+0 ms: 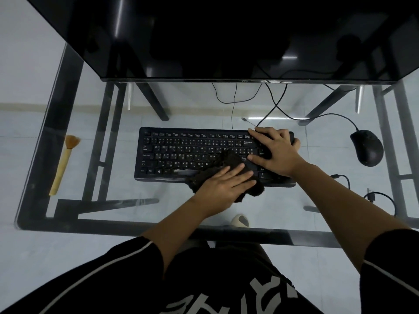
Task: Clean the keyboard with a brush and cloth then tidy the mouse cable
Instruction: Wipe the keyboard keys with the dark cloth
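Note:
A black keyboard (181, 152) lies in the middle of the glass desk. A dark fuzzy cloth (229, 162) covers its lower right keys and hangs over the front edge. My left hand (224, 184) presses flat on the cloth with straight fingers. My right hand (276, 150) rests spread on the keyboard's right end, over the number pad. A black mouse (367, 147) sits to the right, and its cable (326, 115) loops back toward the monitor. A brush (64, 163) with a pale wooden handle lies at the desk's left side.
A large black monitor (215, 37) stands behind the keyboard. Several thin cables (233, 103) trail from under it. Another cable with a plug (376, 197) curls at the right front. The glass desk edge (158, 227) runs along the front, with dark frame bars beneath.

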